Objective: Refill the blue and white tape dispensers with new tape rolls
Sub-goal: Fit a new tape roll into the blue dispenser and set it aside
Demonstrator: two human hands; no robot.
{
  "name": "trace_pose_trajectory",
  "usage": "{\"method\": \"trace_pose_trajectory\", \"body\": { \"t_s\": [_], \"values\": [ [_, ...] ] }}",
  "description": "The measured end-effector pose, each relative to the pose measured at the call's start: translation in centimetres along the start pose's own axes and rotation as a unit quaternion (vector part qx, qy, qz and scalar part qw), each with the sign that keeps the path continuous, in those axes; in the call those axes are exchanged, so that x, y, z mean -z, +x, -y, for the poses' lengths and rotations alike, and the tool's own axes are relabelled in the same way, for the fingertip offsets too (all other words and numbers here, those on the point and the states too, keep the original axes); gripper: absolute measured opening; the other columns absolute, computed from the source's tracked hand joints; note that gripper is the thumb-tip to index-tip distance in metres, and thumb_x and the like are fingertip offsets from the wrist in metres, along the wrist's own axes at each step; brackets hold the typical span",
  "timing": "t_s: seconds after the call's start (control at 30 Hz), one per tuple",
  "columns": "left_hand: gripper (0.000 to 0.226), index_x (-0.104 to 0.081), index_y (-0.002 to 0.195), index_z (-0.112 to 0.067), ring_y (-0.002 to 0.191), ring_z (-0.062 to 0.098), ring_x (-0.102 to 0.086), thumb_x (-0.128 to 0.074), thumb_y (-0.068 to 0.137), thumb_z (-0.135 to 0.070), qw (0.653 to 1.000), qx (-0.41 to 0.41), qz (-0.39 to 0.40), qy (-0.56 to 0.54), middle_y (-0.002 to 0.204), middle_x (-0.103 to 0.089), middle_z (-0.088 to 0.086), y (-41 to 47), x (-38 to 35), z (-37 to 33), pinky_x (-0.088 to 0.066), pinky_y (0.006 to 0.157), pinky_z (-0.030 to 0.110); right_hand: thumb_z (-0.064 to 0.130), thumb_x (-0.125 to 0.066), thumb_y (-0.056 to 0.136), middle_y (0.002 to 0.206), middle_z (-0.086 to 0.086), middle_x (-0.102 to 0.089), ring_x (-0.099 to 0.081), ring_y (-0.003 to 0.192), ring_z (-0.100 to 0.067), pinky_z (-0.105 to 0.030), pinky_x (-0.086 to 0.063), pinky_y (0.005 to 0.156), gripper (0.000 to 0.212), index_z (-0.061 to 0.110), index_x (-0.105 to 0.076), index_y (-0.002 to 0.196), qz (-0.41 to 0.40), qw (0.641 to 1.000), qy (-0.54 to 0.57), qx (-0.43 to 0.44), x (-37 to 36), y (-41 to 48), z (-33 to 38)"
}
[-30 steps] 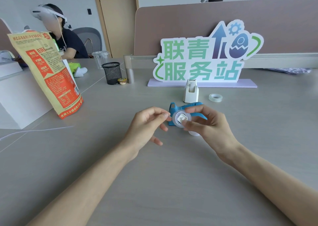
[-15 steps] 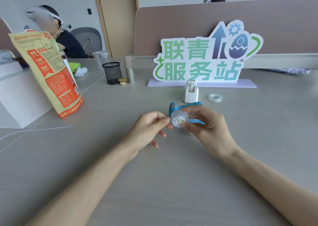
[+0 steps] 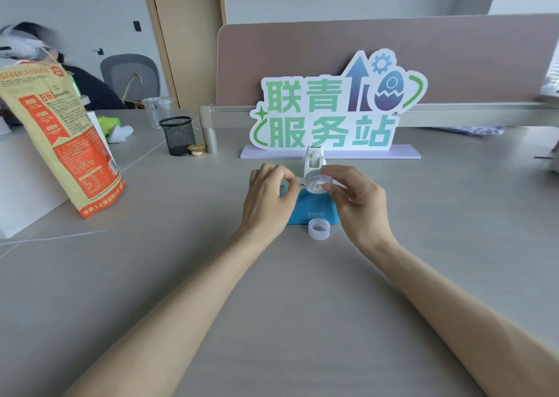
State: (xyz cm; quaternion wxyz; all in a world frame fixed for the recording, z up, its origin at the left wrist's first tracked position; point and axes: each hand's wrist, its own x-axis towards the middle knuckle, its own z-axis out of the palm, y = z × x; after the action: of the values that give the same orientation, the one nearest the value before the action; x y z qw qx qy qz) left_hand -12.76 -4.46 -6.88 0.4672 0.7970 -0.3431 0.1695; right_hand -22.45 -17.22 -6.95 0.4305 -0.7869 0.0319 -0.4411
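Clear tape roll (image 3: 313, 182), white core: pinched in right hand (image 3: 360, 201) above blue dispenser (image 3: 314, 213) on grey table (image 3: 302, 290); left hand (image 3: 267, 200) curled beside roll, grip unclear; white dispenser (image 3: 314, 159) behind; translucent ring (image 3: 318, 229) in front.

You found the standing sign (image 3: 332, 115) near the far edge of the desk (image 3: 453, 230); it read 联青服务站 in green characters. The blue tape dispenser (image 3: 314, 213) bore the brand VIVID on its side. Print on the orange-and-tan bag (image 3: 69, 142) at the left edge was too small to read.
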Motion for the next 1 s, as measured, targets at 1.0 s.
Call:
{"method": "trace_pose_trajectory", "body": {
  "t_s": [1.0],
  "values": [
    [0.012, -0.061, 0.083, -0.016, 0.097, 0.014, -0.045, -0.055, 0.089, -0.025, 1.0, 0.019, -0.008, 0.015, 0.09, -0.064, -0.01, -0.4, -1.8, 1.0, -0.045, 0.072, 0.034, 0.004, -0.051, 0.087, 0.119, 0.004, -0.063, -0.057, 0.108, -0.008, -0.019, -0.046, 0.091, 0.032, 0.016, -0.066, 0.112, 0.029, 0.995, -0.096, -0.025, -0.5, 0.3, -1.9]
  ]
}}
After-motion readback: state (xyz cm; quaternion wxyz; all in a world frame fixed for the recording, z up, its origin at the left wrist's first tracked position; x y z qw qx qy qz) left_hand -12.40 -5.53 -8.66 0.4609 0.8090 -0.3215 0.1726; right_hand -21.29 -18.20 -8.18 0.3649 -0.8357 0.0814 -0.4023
